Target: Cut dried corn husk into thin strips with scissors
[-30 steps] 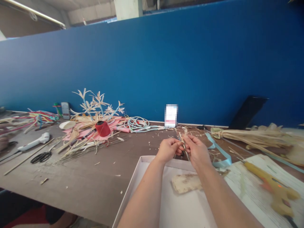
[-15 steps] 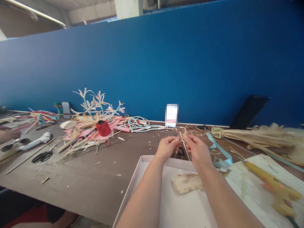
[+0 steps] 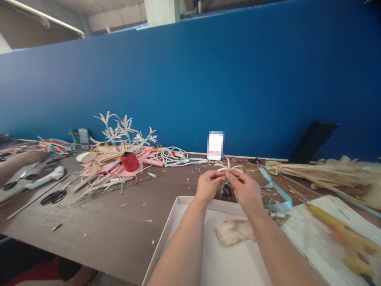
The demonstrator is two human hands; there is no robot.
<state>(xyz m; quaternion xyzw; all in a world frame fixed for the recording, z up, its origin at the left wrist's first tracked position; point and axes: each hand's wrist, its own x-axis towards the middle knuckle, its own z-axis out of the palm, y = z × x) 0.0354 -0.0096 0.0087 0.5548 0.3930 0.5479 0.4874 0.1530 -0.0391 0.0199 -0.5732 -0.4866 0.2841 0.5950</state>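
Above the far rim of a white box (image 3: pixel 190 198), my left hand (image 3: pixel 208 186) and my right hand (image 3: pixel 248 192) meet at the fingertips. Between them they pinch a small flower of pale dried strips (image 3: pixel 228 163), whose narrow petals spread out above the fingers. Its lower end is mostly covered by my hands. Black scissor handles (image 3: pixel 227 190) show on the table just behind the hands. Under my right forearm, a flat piece of dried husk (image 3: pixel 232 232) lies in the box.
At right, a yellow glue gun (image 3: pixel 342 226) rests on papers, near blue ribbon (image 3: pixel 282 203) and a dried husk bundle (image 3: pixel 297 169). A lit phone (image 3: pixel 215 146) leans on the blue partition. Leftward are red thread (image 3: pixel 130 161), strip flowers (image 3: pixel 126 127), scissors (image 3: pixel 53 196) and another person's arm (image 3: pixel 24 163).
The strips between my hands now fan out more openly above the fingertips, and the fingers have shifted their pinch slightly. At far left, the other person's arm reaches farther in over the table.
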